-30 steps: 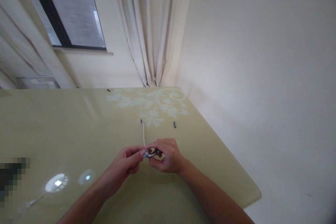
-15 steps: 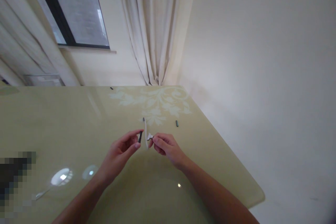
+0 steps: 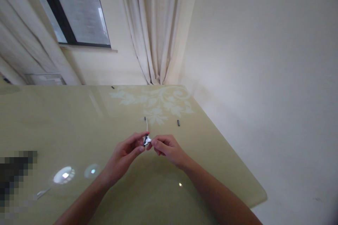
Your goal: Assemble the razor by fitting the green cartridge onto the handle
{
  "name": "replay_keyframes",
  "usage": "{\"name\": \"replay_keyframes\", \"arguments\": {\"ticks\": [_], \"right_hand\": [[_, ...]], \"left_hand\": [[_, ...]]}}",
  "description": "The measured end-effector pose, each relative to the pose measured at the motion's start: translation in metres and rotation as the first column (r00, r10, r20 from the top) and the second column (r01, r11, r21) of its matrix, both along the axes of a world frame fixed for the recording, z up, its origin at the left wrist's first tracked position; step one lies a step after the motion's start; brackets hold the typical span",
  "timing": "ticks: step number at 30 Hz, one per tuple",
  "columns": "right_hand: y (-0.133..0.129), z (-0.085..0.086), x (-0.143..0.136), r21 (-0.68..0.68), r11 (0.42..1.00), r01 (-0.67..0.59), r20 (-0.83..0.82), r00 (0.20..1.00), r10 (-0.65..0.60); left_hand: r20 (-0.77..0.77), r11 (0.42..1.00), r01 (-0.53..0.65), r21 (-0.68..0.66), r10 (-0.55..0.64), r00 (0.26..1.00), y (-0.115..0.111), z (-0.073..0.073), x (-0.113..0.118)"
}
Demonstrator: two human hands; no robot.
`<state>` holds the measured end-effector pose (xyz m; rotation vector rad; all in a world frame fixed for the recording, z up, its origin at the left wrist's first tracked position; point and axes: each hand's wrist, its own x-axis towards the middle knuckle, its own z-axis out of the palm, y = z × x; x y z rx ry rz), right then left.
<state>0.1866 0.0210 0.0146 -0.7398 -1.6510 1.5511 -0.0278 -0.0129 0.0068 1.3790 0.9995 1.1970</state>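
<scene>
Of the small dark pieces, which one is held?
The held piece, pinched in the left hand; the right-side piece and far-edge piece lie on the table.

White strip [image 3: 147, 125] partly hidden, window [image 3: 77, 10] cut off

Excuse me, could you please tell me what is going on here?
Over a table, a person's left hand pinches a dark strip while the right hand holds a silvery piece up to it; whether they touch is unclear. Just beyond lies a grey-tipped white stick, with a dark bar to its right.
</scene>
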Motion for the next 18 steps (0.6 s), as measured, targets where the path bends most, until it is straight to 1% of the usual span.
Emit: {"name": "replay_keyframes", "arguments": {"ticks": [4, 8, 15, 18], "right_hand": [[0.0023, 0.0029, 0.0032, 0.066, 0.998, -0.006, 0.039, 0.999, 0.004], [0.0033, 0.0022, 0.0038, 0.067, 0.998, -0.004, 0.062, 0.998, 0.0], [0.0017, 0.002, 0.0027, 0.104, 0.994, 0.033, 0.117, 0.992, -0.045], [0.0004, 0.0022, 0.0019, 0.12, 0.992, 0.04, 0.135, 0.989, -0.057]], "left_hand": [[-0.018, 1.0, -0.015, 0.002, 0.015, 1.0, 0.0008, 0.0003, -0.0005], [-0.035, 0.999, -0.036, 0.031, 0.037, 0.999, 0.0005, 0.0017, -0.0008], [-0.105, 0.987, -0.075, 0.14, 0.09, 0.99, 0.0004, 0.004, -0.0002], [-0.113, 0.986, -0.089, 0.144, 0.105, 0.988, 0.0, 0.0024, 0.0004]]}}
